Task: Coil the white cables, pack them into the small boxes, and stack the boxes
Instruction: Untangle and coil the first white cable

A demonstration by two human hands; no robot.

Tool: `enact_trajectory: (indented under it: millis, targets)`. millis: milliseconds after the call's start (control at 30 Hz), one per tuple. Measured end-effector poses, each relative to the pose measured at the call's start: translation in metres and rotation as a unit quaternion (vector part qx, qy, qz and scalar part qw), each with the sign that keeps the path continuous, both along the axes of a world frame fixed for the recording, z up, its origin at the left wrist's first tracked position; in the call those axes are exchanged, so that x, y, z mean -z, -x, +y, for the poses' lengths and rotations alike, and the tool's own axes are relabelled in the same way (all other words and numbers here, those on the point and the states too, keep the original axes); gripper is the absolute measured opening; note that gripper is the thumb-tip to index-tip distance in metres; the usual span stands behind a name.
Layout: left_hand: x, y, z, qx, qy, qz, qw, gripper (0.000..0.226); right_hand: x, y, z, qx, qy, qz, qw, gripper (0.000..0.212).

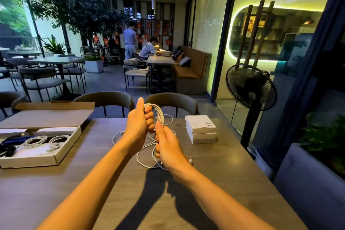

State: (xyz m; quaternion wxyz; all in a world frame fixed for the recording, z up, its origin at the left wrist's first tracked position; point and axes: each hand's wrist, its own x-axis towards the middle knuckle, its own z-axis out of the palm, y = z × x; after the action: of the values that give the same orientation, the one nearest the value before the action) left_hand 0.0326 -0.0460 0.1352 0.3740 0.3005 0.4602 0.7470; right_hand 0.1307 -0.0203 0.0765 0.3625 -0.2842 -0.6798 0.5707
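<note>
An open flat cardboard box (63, 152) lies at the left edge of the desk (214, 183), its lid flap folded back toward the far edge. Inside it lie two coiled white cables (46, 140), side by side, with dark blue and black items at its left end that are too dim to name and a white sheet under them. Near the far right corner of the desk stand two small white boxes (201, 129), one stacked on the other, both closed; the top one carries small print and a label.

Above the middle of the desk the left hand (139, 125) grips a bundle of loops of the white cable (159, 113), fingers (149, 117) curled round it and thumb pointing up. The right hand (168, 145), just beside and nearer, pinches a strand of the same cable between thumb and curled fingers. The rest of the cable sprawls in loose loops on the desk beneath both hands, its plug end (190, 160) lying just right of the right wrist.

Two curved-back chairs (171, 101) stand at the far edge. A black pedestal fan (251, 87) stands off the right edge, beside the glass wall. The desk top is matte grey-brown with a faint grain; the cable is smooth and round.
</note>
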Motion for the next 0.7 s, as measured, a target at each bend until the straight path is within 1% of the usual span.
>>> enact_trajectory:
  millis: [67,133,167,233,267,300,400,467,533,600,667,700]
  targets:
    - [0.0,-0.007,0.001,0.007,0.005,0.021,1.0,0.052,0.003,0.004,0.003,0.038,0.006,0.039,0.999,0.031]
    - [0.0,-0.01,0.001,0.02,-0.003,0.02,1.0,0.051,0.0,0.002,0.01,0.07,0.026,0.076,0.994,0.029]
    - [0.001,-0.011,0.0,0.017,0.006,0.047,0.999,0.051,-0.003,-0.002,0.013,0.083,0.019,0.078,0.993,0.03]
    - [0.008,-0.011,-0.004,-0.017,0.066,0.163,0.984,0.052,-0.011,-0.013,0.017,0.103,-0.035,0.07,0.992,0.033]
    - [0.012,-0.01,-0.006,-0.025,0.089,0.208,0.974,0.053,-0.015,-0.02,0.018,0.11,-0.08,0.064,0.989,0.034]
    - [0.015,-0.01,-0.008,-0.015,0.101,0.23,0.968,0.054,-0.018,-0.026,0.021,0.111,-0.132,0.053,0.983,0.036]
    - [0.017,-0.007,-0.012,0.041,0.111,0.255,0.96,0.055,-0.023,-0.042,0.032,0.086,-0.254,-0.023,0.963,0.036]
    - [0.018,-0.005,-0.011,0.027,0.125,0.312,0.941,0.053,-0.025,-0.05,0.042,0.046,-0.288,-0.101,0.951,0.035]
    - [0.023,-0.002,-0.011,0.017,0.099,0.387,0.917,0.047,-0.031,-0.057,0.047,-0.01,-0.302,-0.17,0.938,0.035]
    - [0.027,-0.002,-0.014,0.048,0.069,0.458,0.885,0.033,-0.039,-0.063,0.049,-0.058,-0.323,-0.221,0.918,0.032]
    - [0.029,-0.004,-0.016,0.068,0.055,0.527,0.845,0.023,-0.046,-0.066,0.049,-0.079,-0.333,-0.242,0.908,0.031]
    - [0.028,-0.003,-0.015,0.054,0.044,0.551,0.832,0.025,-0.049,-0.067,0.049,-0.077,-0.328,-0.236,0.912,0.033]
